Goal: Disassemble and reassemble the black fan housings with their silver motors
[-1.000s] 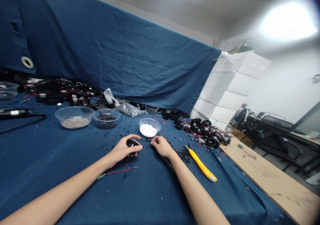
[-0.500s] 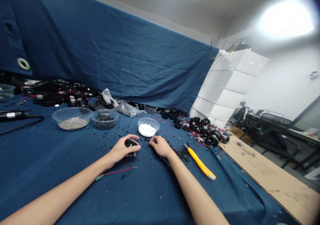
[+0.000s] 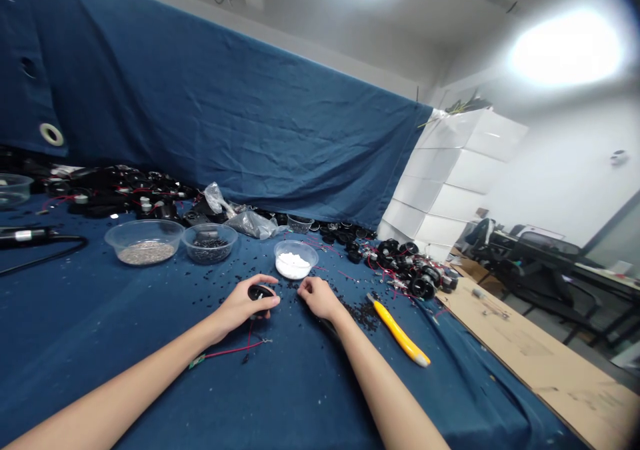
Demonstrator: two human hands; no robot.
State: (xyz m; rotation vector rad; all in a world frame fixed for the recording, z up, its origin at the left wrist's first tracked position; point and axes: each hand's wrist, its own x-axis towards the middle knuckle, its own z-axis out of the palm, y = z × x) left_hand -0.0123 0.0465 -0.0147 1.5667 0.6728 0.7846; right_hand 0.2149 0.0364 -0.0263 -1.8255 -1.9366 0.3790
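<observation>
Blue cloth [image 3: 280,397] spreads beneath my arms. My right hand [image 3: 321,298] is pinched nearly closed beside the white-filled bowl [image 3: 313,258]; I can't tell whether it has anything. My left, half curled, cups the black round part [image 3: 260,293] above the cloth: probably light, stiff, a bit slippery, best held by its rim. It looks smooth, glossy; red wire [image 3: 233,351] lies below.

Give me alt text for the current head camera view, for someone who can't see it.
A left hand holds a round black part above a blue cloth, while the right hand is near a clear bowl of white pieces. A yellow-handled tool lies to the right; two more bowls, one grayish, one dark-filled, sit to the left.
</observation>
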